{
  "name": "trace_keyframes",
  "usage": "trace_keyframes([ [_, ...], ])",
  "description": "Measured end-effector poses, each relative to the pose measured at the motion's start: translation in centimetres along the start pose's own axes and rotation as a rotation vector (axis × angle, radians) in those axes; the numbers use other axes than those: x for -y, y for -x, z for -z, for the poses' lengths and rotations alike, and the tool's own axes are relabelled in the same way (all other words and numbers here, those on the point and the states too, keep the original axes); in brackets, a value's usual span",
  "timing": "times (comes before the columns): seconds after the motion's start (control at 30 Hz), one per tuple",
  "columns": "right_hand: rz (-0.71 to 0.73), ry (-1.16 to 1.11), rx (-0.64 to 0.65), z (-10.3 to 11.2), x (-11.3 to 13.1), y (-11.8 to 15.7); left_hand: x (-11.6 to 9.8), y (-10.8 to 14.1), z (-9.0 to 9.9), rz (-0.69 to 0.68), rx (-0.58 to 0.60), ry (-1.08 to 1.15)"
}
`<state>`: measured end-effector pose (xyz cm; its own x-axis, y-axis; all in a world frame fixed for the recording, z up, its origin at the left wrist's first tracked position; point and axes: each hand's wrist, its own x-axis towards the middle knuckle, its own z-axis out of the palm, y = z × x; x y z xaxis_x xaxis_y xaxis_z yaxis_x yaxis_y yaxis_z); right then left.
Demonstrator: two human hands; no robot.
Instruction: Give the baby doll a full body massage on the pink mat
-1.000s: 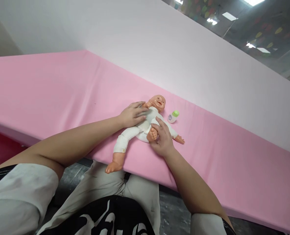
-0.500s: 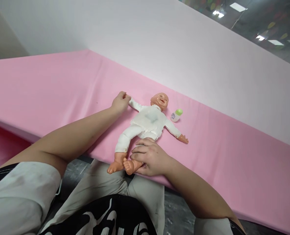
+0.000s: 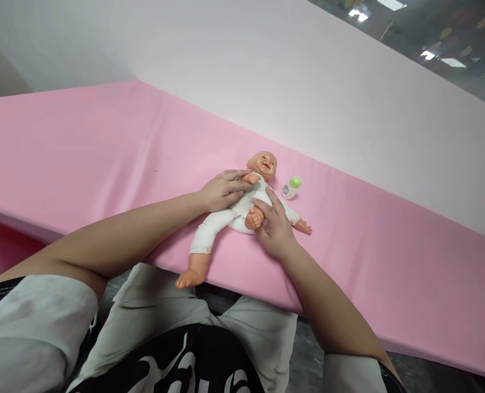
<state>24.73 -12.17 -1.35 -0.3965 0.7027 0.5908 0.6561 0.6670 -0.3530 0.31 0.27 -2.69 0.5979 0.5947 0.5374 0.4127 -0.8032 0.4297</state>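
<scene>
One doll (image 3: pixel 241 206) lay near the frame's centre on one pink surface (image 3: pixel 361 245). Of two hands, the left hand (image 3: pixel 223 192) grasped one folded doll arm (image 3: pixel 250 178); the right hand (image 3: pixel 278 228) gripped one raised leg (image 3: pixel 253 218). One green-capped bottle (image 3: pixel 291 188) sat just right of the head (image 3: pixel 262 165).

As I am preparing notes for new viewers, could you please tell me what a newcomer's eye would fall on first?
Probably the baby doll, face up mid-picture on the pink surface. The left hand holds one arm bent over its chest, and the right hand holds one leg folded up. Beyond the right hand, a small bottle shows a bright green cap.
</scene>
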Motion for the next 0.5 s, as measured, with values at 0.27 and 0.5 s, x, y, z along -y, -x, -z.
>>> trace_keyframes([
  [0.27, 0.096, 0.003, 0.000, 0.5, 0.6, -0.1, 0.4, -0.1, 0.2, 0.245, -0.147, -0.036],
  [0.5, 0.387, 0.028, 0.303, 0.3, 5.4, 0.7, 5.7, -0.2, 0.3, 0.611, -0.347, 0.065],
])
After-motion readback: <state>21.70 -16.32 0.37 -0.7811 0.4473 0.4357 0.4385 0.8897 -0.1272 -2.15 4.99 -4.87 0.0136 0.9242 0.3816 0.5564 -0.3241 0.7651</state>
